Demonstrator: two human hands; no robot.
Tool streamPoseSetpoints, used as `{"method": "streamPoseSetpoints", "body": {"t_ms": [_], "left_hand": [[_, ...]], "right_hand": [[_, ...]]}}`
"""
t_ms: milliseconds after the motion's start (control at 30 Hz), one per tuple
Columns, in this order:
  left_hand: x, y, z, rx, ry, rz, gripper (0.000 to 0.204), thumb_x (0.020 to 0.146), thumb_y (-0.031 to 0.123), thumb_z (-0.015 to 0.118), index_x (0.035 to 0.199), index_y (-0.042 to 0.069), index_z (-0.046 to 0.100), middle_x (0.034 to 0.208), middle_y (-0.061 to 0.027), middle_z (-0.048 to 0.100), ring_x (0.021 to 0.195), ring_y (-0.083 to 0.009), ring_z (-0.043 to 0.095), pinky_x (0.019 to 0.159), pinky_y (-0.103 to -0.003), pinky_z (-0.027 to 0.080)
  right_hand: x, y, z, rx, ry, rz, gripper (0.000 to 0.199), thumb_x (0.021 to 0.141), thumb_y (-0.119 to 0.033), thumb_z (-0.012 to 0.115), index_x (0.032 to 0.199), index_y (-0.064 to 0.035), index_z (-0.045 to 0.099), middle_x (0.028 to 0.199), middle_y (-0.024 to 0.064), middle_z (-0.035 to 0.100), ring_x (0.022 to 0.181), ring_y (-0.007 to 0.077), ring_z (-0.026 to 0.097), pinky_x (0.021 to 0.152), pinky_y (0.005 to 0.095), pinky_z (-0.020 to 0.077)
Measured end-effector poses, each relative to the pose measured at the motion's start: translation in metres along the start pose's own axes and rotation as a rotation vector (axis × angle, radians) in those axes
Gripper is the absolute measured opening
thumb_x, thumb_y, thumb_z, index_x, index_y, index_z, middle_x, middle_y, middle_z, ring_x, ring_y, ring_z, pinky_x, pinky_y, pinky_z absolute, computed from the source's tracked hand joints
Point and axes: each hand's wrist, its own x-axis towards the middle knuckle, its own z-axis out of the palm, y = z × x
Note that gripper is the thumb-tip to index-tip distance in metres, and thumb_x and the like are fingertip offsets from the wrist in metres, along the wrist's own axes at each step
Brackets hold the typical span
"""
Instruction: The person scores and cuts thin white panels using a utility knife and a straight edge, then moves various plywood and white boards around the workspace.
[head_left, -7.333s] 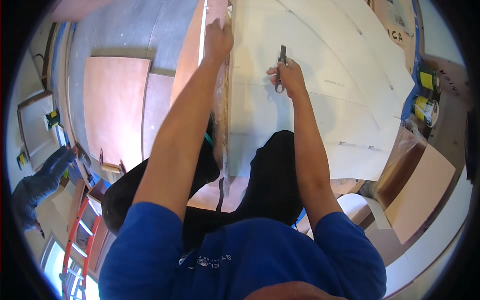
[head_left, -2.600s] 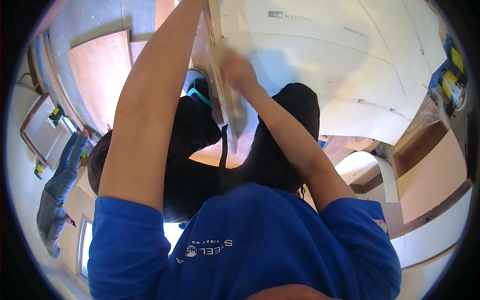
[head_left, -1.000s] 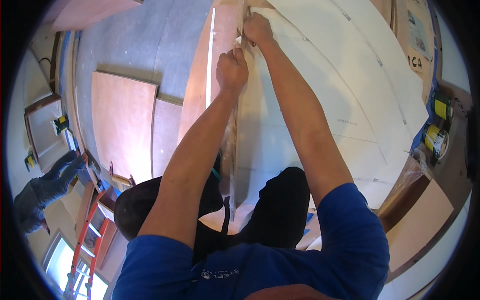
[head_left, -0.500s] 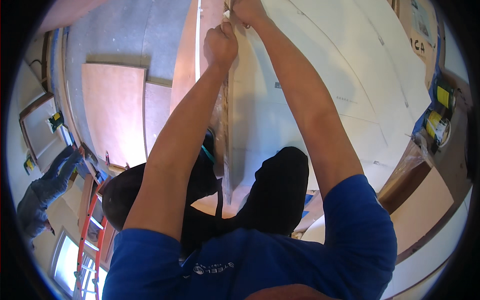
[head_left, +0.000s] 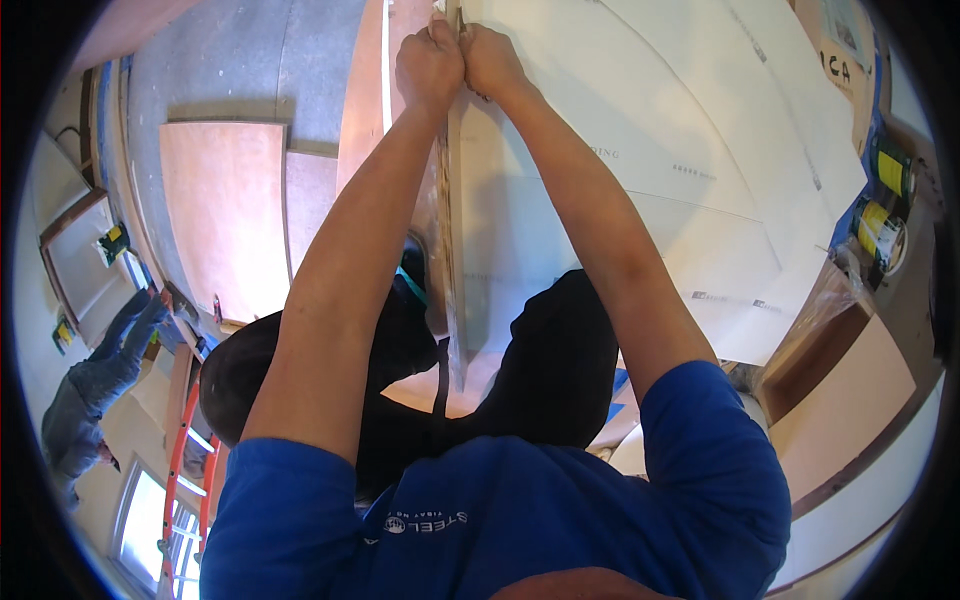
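Note:
My left hand is closed at the top of the view, just left of a large panel's raw edge. A small white bit shows by its thumb tip; I cannot make out what it is. My right hand is closed beside it, fingers curled at the edge, nearly touching the left. A thin dark piece shows between the hands, its kind too small to tell. The large panel, covered in white printed film, stretches away to the right. Its wooden edge runs down toward my knees.
A pale wooden board lies on the grey floor at left. An orange ladder and a bending person are at far left. Yellow-labelled containers and an open wooden box stand at right.
Both hands have come nearer my body along the panel's edge. My right hand has drawn down level with the left, and the white film panel has shifted slightly.

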Motion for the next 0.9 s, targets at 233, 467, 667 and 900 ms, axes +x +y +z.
{"method": "streamPoseSetpoints", "body": {"t_ms": [233, 467, 667, 900], "left_hand": [[0.002, 0.0, 0.0, 0.044, -0.015, -0.056, 0.069, 0.1, 0.053, 0.033, 0.099, -0.003, 0.072, 0.101, -0.0287, 0.069, 0.099, -0.046, 0.064, 0.091, -0.05, 0.048], [0.007, -0.007, 0.004, 0.071, 0.017, 0.022, 0.068, 0.101, 0.051, 0.031, 0.096, -0.004, 0.072, 0.099, -0.0299, 0.069, 0.098, -0.0481, 0.064, 0.09, -0.051, 0.049], [-0.002, 0.006, -0.001, 0.043, -0.017, 0.022, 0.069, 0.102, 0.049, 0.03, 0.092, -0.004, 0.072, 0.096, -0.0309, 0.068, 0.095, -0.0495, 0.064, 0.088, -0.052, 0.05], [0.007, -0.011, 0.008, -0.013, 0.038, 0.055, 0.062, 0.103, 0.045, 0.038, 0.091, -0.008, 0.069, 0.089, -0.0349, 0.066, 0.09, -0.0498, 0.064, 0.084, -0.05, 0.048]], "right_hand": [[-0.029, -0.007, 0.002, 0.257, 0.014, 0.222, 0.025, 0.095, -0.017, 0.047, 0.098, 0.0033, 0.062, 0.089, 0.0304, 0.068, 0.088, 0.0474, 0.066, 0.081, 0.0535, 0.0518], [-0.042, -0.015, 0.006, 0.165, 0.0, 0.208, 0.03, 0.099, -0.023, 0.044, 0.102, 0.0013, 0.061, 0.09, 0.0301, 0.068, 0.089, 0.0487, 0.065, 0.081, 0.0538, 0.0508], [-0.066, -0.014, 0.01, 0.208, 0.014, 0.23, 0.034, 0.102, -0.026, 0.04, 0.101, 0.001, 0.061, 0.09, 0.0314, 0.066, 0.09, 0.0511, 0.062, 0.081, 0.0563, 0.0488], [-0.113, -0.025, 0.018, 0.21, -0.036, 0.299, 0.032, 0.102, -0.024, 0.038, 0.105, 0.0005, 0.058, 0.081, 0.0314, 0.065, 0.08, 0.0522, 0.062, 0.075, 0.0595, 0.0484]]}}
